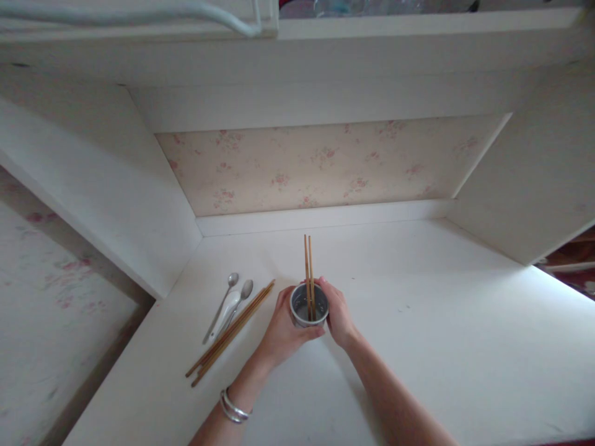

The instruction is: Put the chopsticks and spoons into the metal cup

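A grey round cup-like holder (294, 314) is in the middle of the white desk, between both hands. Two wooden chopsticks (307, 260) stand inside it and lean on its far rim. My left hand (290, 325) wraps round its left and near side, thumb across the front. From the right, my right hand (338, 314) grips the other side, its fingers partly hidden behind the cup. To the left lie several loose chopsticks (232, 334) in a slanting bundle. Beside them are a white spoon (227, 314) and two metal spoons (233, 280), the second (246, 288) partly over the white one.
The white desktop (441, 347) is bounded by a left side panel (106, 186), a right side panel (534, 179) and a floral back wall (307, 167). A shelf (325, 62) overhangs the back. Silver bangles (233, 407) circle my left wrist.
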Tool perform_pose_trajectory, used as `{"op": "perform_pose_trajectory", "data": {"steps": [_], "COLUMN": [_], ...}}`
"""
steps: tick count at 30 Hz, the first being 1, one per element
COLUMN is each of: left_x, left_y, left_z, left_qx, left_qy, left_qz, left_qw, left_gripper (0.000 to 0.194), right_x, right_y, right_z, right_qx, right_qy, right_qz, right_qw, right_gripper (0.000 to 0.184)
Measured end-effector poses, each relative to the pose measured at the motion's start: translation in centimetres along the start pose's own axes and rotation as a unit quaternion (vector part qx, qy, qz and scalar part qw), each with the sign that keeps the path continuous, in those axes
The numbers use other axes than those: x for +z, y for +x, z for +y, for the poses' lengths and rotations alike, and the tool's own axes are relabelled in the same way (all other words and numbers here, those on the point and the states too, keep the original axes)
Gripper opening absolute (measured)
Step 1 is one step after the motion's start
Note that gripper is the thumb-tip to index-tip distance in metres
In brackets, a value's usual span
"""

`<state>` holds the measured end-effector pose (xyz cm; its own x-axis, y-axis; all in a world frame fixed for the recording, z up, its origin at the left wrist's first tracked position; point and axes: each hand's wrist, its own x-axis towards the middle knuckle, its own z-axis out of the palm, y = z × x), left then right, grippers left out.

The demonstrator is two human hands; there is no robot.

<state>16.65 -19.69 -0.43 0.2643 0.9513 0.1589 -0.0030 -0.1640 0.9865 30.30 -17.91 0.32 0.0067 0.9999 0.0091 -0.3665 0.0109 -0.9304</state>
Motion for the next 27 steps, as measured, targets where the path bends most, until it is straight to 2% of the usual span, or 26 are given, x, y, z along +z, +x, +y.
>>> {"op": "perform_pose_trajectory", "data": {"steps": [3,6,8,10,12,13,16,19,27], "left_x": [-1.1,-2.8,-4.4,-6.2,-8.0,-8.7,-10.3,-10.8,-11.3], "left_y": [-0.8,-1.8,-2.3,-2.5,-2.5,-2.5,-2.5,-2.6,-1.6], "left_z": [0.3,0.7,1.2,1.7,2.2,2.4,3.0,3.1,2.0], "left_qx": [0.039,0.034,0.021,-0.016,-0.045,-0.05,-0.063,-0.096,-0.153], "left_qy": [0.08,0.127,0.17,0.244,0.355,0.415,0.551,0.603,0.592], "left_qz": [0.018,0.037,0.05,0.062,0.073,0.074,0.056,0.032,-0.003], "left_qw": [0.996,0.991,0.984,0.968,0.931,0.905,0.83,0.792,0.791], "left_gripper": [0.087,0.094,0.085,0.06,0.038,0.033,0.03,0.03,0.029], "right_x": [-0.2,-0.4,-0.5,-0.6,-0.7,-0.7,-0.8,-0.8,-0.8], "right_y": [0.2,0.4,0.5,0.6,0.6,0.6,0.5,0.6,0.5], "right_z": [0.4,0.5,0.5,0.5,0.4,0.4,0.3,0.3,-0.1], "right_qx": [-0.008,-0.014,-0.014,-0.008,-0.003,-0.004,-0.006,-0.006,-0.011], "right_qy": [0.006,0.011,0.012,0.008,0.003,0.001,-0.004,-0.009,-0.011], "right_qz": [0.01,0.021,0.028,0.029,0.024,0.021,0.015,0.017,0.014], "right_qw": [1.0,1.0,0.999,1.0,1.0,1.0,1.0,1.0,1.0], "right_gripper": [0.039,0.036,0.036,0.038,0.039,0.039,0.037,0.037,0.036]}}
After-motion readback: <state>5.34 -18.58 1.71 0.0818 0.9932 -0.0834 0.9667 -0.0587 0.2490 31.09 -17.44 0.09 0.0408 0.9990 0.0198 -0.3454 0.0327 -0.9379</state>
